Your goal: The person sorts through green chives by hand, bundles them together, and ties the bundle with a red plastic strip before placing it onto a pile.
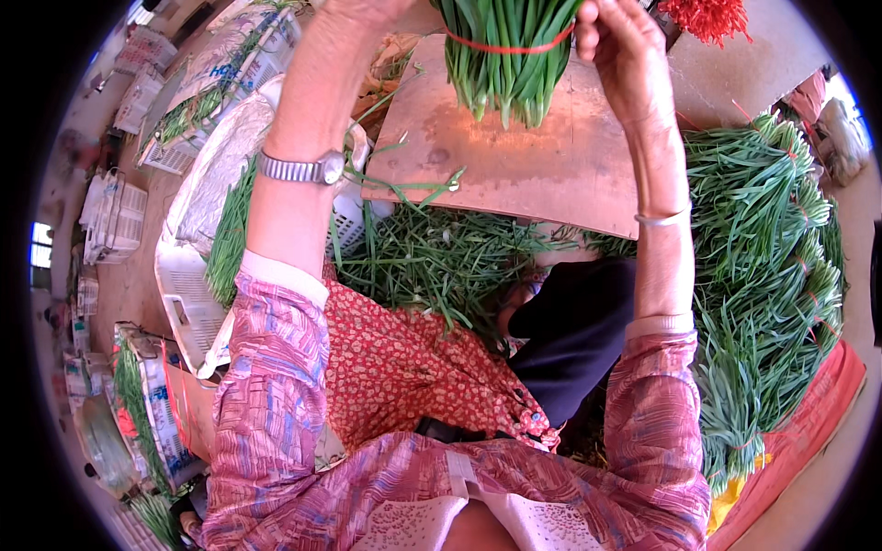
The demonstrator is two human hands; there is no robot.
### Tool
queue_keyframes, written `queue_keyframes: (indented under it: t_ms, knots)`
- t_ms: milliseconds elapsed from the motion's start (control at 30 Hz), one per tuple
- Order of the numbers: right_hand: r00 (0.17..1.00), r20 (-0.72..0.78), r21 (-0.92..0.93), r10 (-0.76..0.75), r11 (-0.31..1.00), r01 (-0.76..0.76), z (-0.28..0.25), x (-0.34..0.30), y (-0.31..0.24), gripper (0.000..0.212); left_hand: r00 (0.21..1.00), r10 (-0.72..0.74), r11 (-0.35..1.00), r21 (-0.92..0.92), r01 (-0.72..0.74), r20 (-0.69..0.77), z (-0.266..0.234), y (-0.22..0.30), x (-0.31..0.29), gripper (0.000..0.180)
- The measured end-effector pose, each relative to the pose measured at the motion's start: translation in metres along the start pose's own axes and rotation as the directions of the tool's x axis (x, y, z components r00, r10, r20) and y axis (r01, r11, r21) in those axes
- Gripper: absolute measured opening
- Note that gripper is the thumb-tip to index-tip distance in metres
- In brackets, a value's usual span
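Green, flat leaves make up the bundle (510,78) over the far part of the brown wooden board (514,184), pale cut ends toward the worker, a red band (511,49) around it. Whether it rests on the wood, I can't tell from here. The right hand (629,46) is at the bundle's right side, over the board, thumb and fingers curled close together by the band's end; I can't tell whether they pinch band or leaves. Of the left hand (369,5), beyond the board's far left corner, only the part by the wrist shows, so its fingers I can't judge.

Well left of the board, I spot blue lettering on a white box (220,69), too small and slanted to make out fully.

Bare wood runs from the cut ends to the board's near edge. The right forearm slants down past its right edge.

Loose leaves (423,262) heap up just off the near edge, with a dark trouser leg (579,321) beside them. A white basket (188,317) crowds in left of the board, banded bundles (753,248) pile along its right, and a red tangle (707,18) sits off its far right corner.
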State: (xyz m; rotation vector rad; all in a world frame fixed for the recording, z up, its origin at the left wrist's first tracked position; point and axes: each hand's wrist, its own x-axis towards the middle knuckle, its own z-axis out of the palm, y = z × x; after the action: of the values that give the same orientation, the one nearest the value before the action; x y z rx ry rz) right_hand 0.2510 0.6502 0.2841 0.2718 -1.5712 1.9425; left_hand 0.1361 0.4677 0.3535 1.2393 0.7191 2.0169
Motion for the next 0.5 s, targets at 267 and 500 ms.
queue_keyframes:
  t_ms: [267,500]
  knots:
    - [0.948,-0.17,0.129,0.268,0.96,-0.248,-0.034,-0.056,0.113,0.02,0.912,-0.223,0.882,0.326,0.34,-0.345,-0.137,-0.106,-0.137,0.104]
    - [0.968,-0.058,0.244,0.243,0.944,-0.222,-0.039,-0.045,0.123,0.021,0.971,-0.045,0.768,0.613,0.185,-0.237,-0.081,-0.118,-0.051,0.06]
